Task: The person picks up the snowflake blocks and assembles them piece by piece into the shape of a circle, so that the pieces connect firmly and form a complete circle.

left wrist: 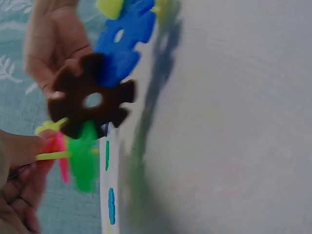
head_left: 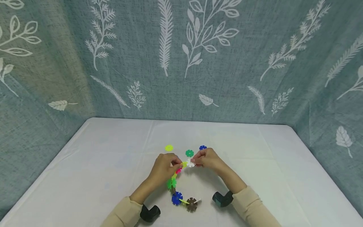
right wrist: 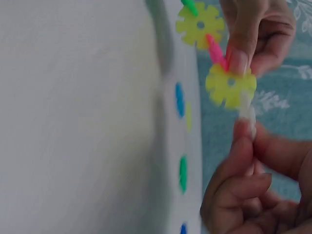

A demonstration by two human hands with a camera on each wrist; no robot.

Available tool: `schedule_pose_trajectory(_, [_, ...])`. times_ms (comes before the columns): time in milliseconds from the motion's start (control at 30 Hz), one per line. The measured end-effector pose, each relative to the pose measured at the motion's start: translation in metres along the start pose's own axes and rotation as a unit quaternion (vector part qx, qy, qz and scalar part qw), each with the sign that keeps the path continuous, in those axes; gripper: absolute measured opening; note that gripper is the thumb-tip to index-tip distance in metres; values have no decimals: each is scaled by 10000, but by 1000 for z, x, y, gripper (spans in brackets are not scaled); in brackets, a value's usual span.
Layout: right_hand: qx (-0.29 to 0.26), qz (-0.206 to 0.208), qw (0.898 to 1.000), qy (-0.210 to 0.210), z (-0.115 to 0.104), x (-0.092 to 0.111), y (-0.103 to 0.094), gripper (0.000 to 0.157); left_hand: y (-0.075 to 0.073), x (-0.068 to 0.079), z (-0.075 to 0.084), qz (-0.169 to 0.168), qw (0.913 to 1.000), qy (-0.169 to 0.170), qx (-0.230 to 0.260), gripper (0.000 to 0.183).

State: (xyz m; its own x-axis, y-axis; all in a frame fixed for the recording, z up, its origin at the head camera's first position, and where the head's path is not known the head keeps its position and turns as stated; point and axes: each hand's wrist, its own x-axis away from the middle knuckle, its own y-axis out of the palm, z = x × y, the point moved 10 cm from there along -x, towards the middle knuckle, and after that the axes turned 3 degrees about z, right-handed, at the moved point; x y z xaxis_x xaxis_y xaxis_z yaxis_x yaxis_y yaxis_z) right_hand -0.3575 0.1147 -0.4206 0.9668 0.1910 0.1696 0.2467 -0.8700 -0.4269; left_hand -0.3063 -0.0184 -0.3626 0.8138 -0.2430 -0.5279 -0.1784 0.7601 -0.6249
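My left hand (head_left: pixel 165 167) pinches a chain of interlocking notched discs near its pink disc (right wrist: pixel 217 51) and end yellow disc (right wrist: pixel 231 85). Between my right thumb and fingers (right wrist: pixel 243 165) is a white disc (head_left: pixel 190 163), its edge meeting the yellow disc's rim; how deep it sits in a slot I cannot tell. My right hand (head_left: pixel 209 158) is close beside the left one. From the left hand the chain hangs toward me, through a green disc (head_left: pixel 171 183), a blue disc (head_left: pixel 177 198) and a brown disc (head_left: pixel 192 205).
Loose on the white table (head_left: pixel 113 157) beyond the hands lie a yellow disc (head_left: pixel 169 148), a green disc (head_left: pixel 189 153) and a blue disc (head_left: pixel 202 147). Black devices (head_left: pixel 150 213) are worn at both wrists. A patterned curtain (head_left: pixel 175 94) stands behind the table.
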Motion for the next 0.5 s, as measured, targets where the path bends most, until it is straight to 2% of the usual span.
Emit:
schedule_pose_trajectory(133, [-31, 35, 9999, -109, -8, 2, 2, 6, -5, 0, 16, 458, 9955, 639, -530, 15])
schedule_pose_trajectory(200, [-46, 59, 9999, -115, -8, 2, 4, 5, -5, 0, 18, 537, 9941, 652, -675, 15])
schedule_pose_trajectory(233, [-30, 79, 9999, -132, -8, 2, 4, 5, -4, 0, 18, 446, 9948, 601, -695, 15])
schedule_pose_trajectory(300, [-20, 97, 9998, -166, -5, 2, 5, 4, 2, -3, 14, 53, 9974, 355, -621, 12])
schedule_pose_trajectory(367, [-8, 10, 9997, -243, -2, 0, 7, 5, 8, -4, 6, -460, 9984, -108, -319, 10])
schedule_pose_trajectory(433, [19, -113, 9991, -407, -1, -1, 9, 7, 15, -6, -6, -951, 9930, -703, 47, 10])
schedule_pose_trajectory(500, [9, -241, 9984, -508, 1, -3, 12, 10, 18, -8, -17, -1182, 9850, -1205, 370, 10])
